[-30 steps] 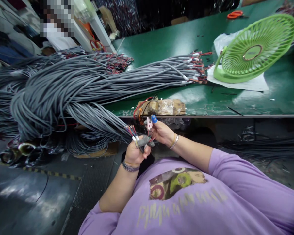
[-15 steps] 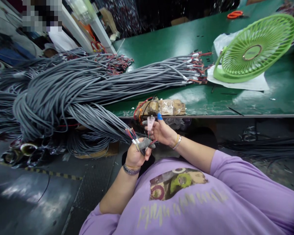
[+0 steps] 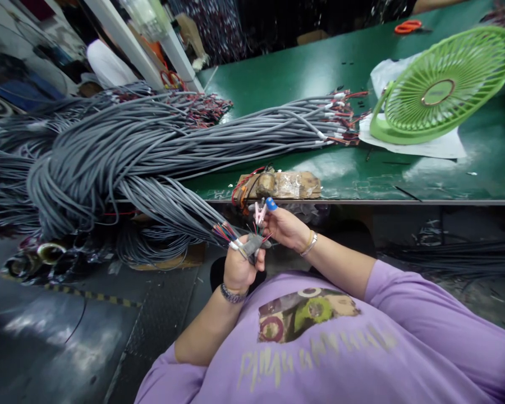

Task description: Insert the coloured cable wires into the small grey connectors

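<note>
My left hand (image 3: 239, 269) is closed round a grey cable end (image 3: 251, 244), where thin coloured wires fan out. Beside it, the stripped ends of other cables show bundled coloured wires (image 3: 224, 231). My right hand (image 3: 289, 229) is close by with its fingers curled in at the thin wires; what they pinch is too small to make out. A blue cover (image 3: 271, 204) sits on its raised thumb. Right by that thumb is a pink clip (image 3: 260, 213), in front of a wooden block (image 3: 297, 184) with a cylindrical piece and red and black wires.
A thick heap of grey cables (image 3: 88, 151) covers the bench's left side and hangs over its edge. On the green bench (image 3: 286, 73) stand a green fan (image 3: 441, 90) and, farther back, orange-handled scissors (image 3: 408, 27). Dark cables (image 3: 454, 255) lie below at right.
My left hand has turned slightly and shifted right, closer to my right hand. My right thumb has moved a little toward the pink clip, whose shape now shows more clearly.
</note>
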The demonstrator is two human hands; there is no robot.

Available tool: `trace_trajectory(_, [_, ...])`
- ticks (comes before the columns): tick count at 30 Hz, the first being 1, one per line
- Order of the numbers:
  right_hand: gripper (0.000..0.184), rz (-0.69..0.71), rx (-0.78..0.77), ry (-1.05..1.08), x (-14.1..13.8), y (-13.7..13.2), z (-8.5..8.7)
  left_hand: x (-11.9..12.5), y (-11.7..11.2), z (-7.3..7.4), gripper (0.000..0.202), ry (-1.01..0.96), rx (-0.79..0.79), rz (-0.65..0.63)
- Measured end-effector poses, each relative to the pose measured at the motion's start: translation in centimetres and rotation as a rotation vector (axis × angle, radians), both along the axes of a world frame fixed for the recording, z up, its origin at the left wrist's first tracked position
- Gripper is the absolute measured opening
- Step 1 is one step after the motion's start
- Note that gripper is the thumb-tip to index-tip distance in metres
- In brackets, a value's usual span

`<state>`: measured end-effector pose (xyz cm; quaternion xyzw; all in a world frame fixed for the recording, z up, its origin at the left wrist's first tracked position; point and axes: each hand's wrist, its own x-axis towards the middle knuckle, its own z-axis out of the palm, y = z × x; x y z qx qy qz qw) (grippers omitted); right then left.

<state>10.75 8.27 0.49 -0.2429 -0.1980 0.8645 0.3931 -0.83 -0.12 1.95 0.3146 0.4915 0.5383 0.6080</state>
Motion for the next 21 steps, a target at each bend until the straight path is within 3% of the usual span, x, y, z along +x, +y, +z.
trace_trajectory(11, [0.033,-0.123,-0.111,0.037,-1.2,0.5,-0.3,0.2,0.5,-0.4,0.03,-0.007,-0.047,-0.009])
trace_trajectory(18, [0.051,0.05,-0.087,0.068,-0.4,0.2,-0.5,0.0,-0.4,-0.4,0.032,0.031,-0.008,0.001])
trace_trajectory(21, [0.046,0.086,-0.067,0.077,0.0,0.1,-0.3,0.2,-0.9,-0.5,0.032,0.066,0.01,0.011])
